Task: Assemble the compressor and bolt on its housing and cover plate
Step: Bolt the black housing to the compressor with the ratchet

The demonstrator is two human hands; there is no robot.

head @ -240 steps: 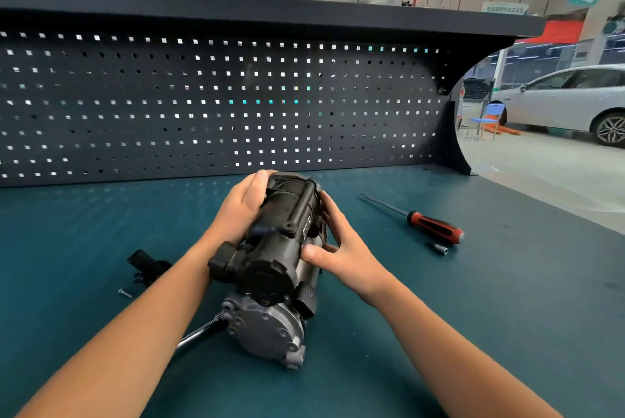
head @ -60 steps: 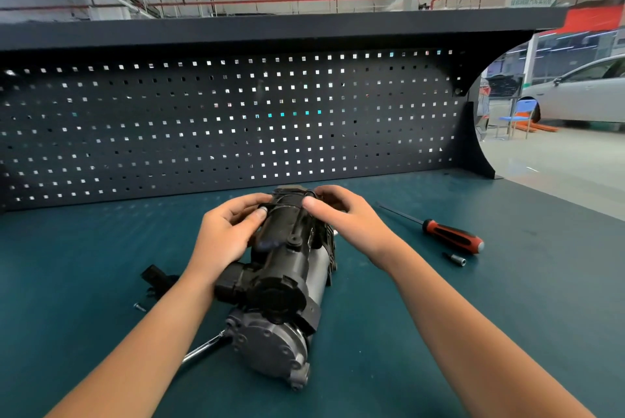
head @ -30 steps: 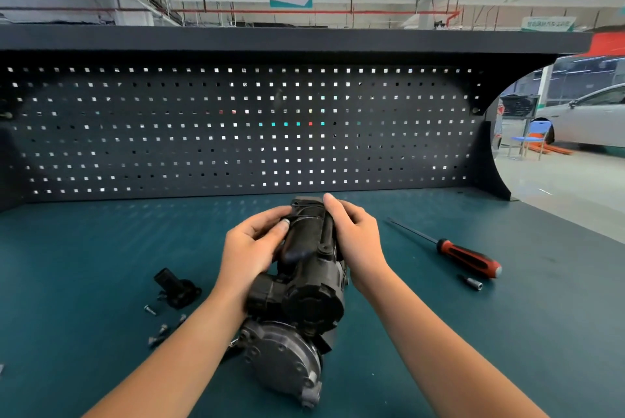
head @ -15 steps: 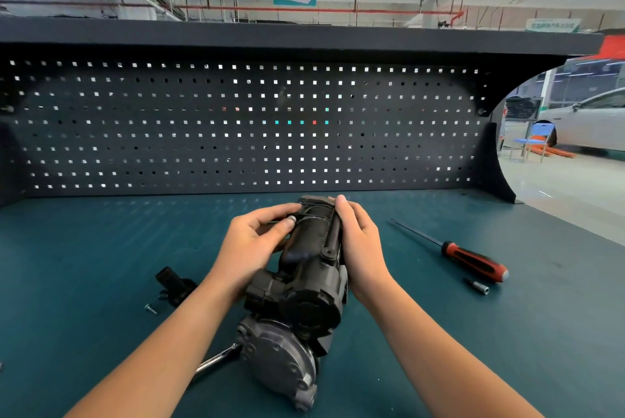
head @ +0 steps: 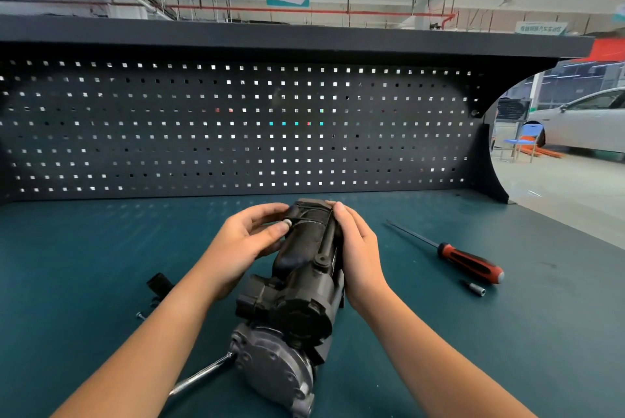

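Both hands (head: pixel 248 241) (head: pixel 360 255) around compressor (head: pixel 301 285) on workbench (head: pixel 84 248)

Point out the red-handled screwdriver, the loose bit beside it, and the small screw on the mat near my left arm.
Screwdriver (head: pixel 471 266), head view, on its red and black handle.
Loose bit (head: pixel 475 288), head view, on its metal body.
Small screw (head: pixel 140 316), head view, on its head end.
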